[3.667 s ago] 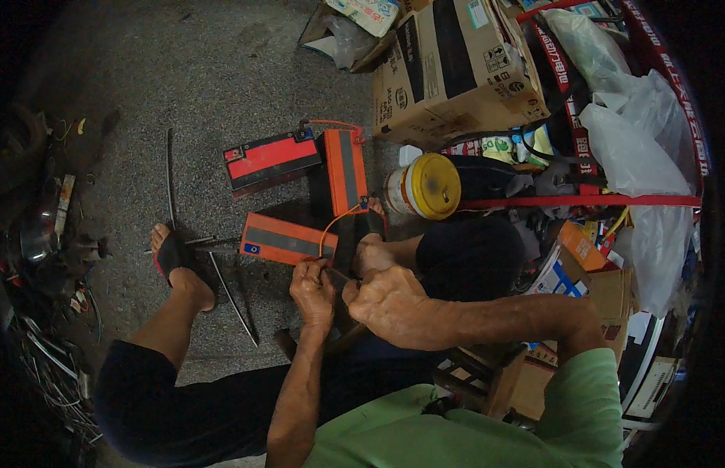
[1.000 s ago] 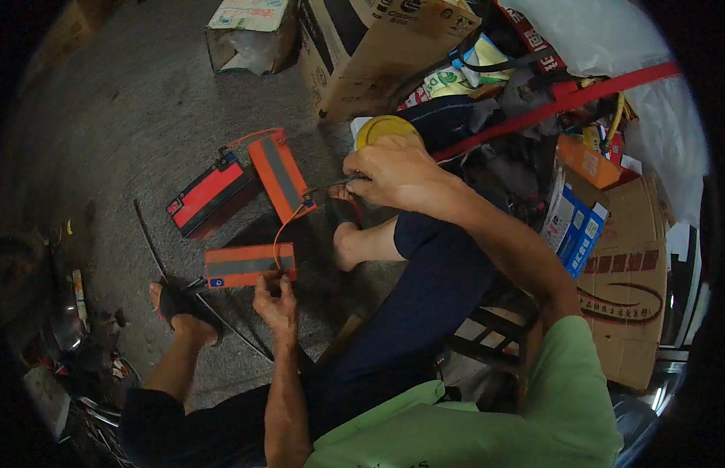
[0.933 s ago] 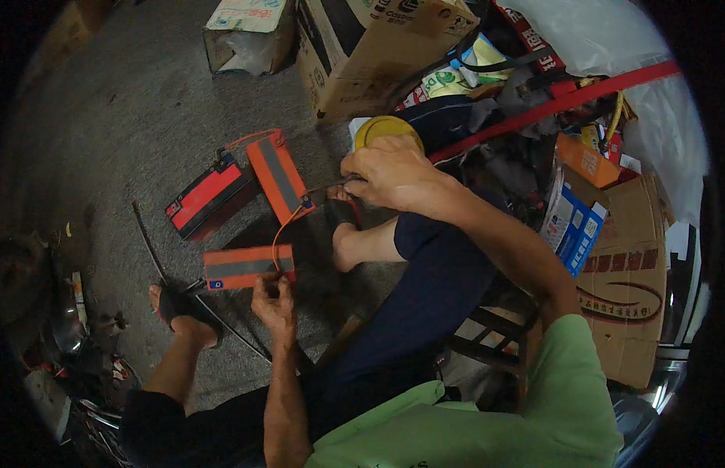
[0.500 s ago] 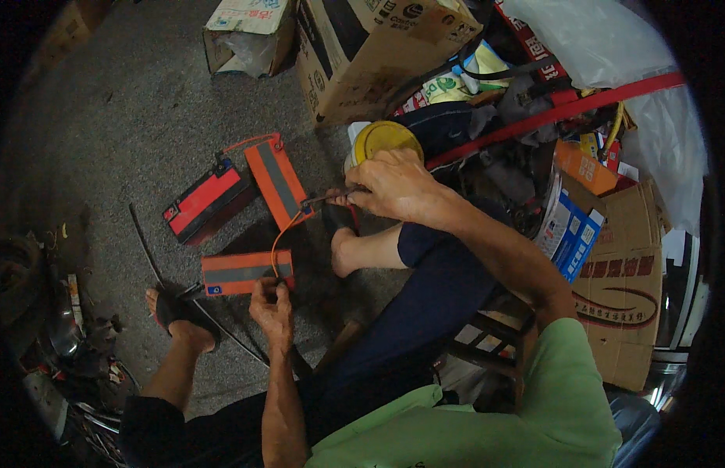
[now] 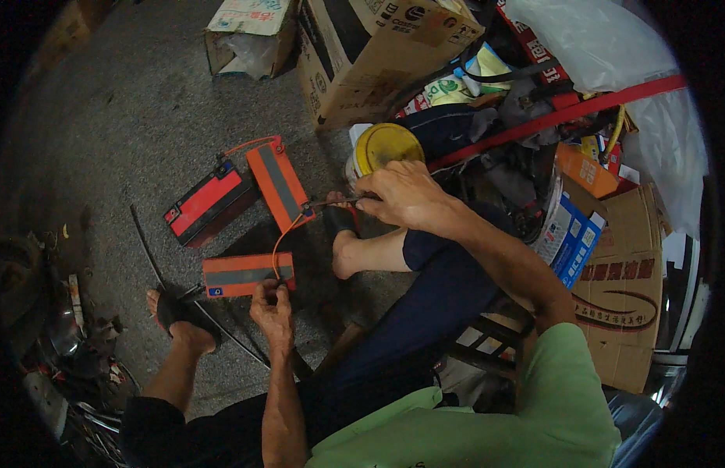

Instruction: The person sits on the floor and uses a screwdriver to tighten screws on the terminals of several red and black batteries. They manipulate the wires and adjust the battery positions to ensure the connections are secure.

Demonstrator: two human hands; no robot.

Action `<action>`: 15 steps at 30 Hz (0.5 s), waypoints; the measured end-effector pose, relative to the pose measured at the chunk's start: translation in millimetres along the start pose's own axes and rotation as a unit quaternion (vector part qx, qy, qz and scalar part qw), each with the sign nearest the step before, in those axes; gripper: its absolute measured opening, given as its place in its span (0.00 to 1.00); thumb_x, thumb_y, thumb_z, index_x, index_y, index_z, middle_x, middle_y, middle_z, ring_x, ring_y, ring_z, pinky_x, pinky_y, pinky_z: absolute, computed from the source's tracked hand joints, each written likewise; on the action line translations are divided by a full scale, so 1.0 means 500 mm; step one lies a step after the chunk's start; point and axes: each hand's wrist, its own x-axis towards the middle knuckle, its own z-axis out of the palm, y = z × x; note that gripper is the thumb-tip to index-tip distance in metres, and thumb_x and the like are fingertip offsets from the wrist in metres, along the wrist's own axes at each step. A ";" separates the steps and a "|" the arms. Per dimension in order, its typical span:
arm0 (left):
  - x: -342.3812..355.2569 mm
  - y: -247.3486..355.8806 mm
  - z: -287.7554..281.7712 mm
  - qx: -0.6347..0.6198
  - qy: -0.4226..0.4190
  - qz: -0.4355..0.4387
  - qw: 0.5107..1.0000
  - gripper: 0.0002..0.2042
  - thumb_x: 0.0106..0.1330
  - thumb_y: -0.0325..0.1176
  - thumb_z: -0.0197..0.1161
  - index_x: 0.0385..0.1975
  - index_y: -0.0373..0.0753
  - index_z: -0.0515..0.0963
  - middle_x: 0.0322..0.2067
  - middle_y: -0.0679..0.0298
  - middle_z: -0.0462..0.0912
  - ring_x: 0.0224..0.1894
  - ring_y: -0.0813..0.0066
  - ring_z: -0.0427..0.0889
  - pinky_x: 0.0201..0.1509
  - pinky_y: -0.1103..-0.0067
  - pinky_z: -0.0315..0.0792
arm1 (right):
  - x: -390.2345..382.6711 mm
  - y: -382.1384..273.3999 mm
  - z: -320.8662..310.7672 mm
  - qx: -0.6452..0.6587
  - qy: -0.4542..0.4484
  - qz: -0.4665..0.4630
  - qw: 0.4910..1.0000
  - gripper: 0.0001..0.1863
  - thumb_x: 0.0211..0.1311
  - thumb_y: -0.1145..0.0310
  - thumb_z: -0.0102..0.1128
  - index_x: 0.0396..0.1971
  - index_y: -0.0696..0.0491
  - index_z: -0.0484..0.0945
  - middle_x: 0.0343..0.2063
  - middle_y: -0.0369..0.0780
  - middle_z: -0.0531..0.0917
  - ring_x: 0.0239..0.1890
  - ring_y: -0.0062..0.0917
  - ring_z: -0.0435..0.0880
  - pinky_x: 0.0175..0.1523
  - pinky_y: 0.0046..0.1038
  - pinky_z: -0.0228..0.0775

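My right hand [image 5: 405, 196] is closed around a slim dark metal tool [image 5: 331, 203], whose kind I cannot make out. The tool's tip meets the near right corner of an orange battery [image 5: 273, 173] with a grey stripe. From that corner an orange wire [image 5: 276, 243] curves toward me, down to a second orange battery [image 5: 233, 270]. There the fingertips of my left hand [image 5: 272, 313] pinch the wire at that battery's right end; the fingers partly hide the contact. A black battery with a red top [image 5: 205, 204] stands left of the upper orange one, joined to it by another orange wire [image 5: 249, 143].
A yellow-lidded bucket [image 5: 387, 147] stands just beyond my right hand. Behind it are a large cardboard box [image 5: 378, 58] and a smaller carton [image 5: 249, 39]. Clutter and a red strap [image 5: 557, 117] fill the right. A black cable [image 5: 230, 331] lies by my left foot.
My right hand has shifted slightly toward me and right, and turned a little, with the tool's tip still at the battery corner. My left hand stays on the wire.
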 end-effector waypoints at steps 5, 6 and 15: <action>0.002 0.003 0.005 0.003 0.013 0.040 0.999 0.06 0.63 0.28 0.61 0.36 0.32 0.77 0.26 0.66 0.78 0.27 0.80 0.73 0.32 0.79 0.69 | 0.009 -0.022 -0.002 -0.141 0.003 -0.155 0.978 0.14 0.53 0.64 0.63 0.40 0.49 0.84 0.25 0.45 0.84 0.28 0.40 0.85 0.31 0.42 0.74; 0.002 0.004 0.003 0.001 0.006 0.026 1.000 0.06 0.63 0.27 0.61 0.35 0.32 0.77 0.26 0.66 0.78 0.27 0.80 0.73 0.33 0.79 0.69 | 0.013 -0.030 -0.002 -0.171 0.002 -0.192 0.966 0.15 0.52 0.64 0.63 0.40 0.49 0.84 0.25 0.44 0.84 0.28 0.38 0.85 0.30 0.41 0.74; 0.007 -0.016 0.002 -0.008 0.013 0.036 0.999 0.06 0.62 0.27 0.61 0.35 0.32 0.77 0.24 0.65 0.77 0.26 0.80 0.73 0.32 0.80 0.68 | 0.006 -0.036 -0.002 -0.111 0.046 -0.170 0.978 0.06 0.48 0.66 0.61 0.23 0.52 0.82 0.22 0.45 0.83 0.28 0.41 0.85 0.30 0.44 0.68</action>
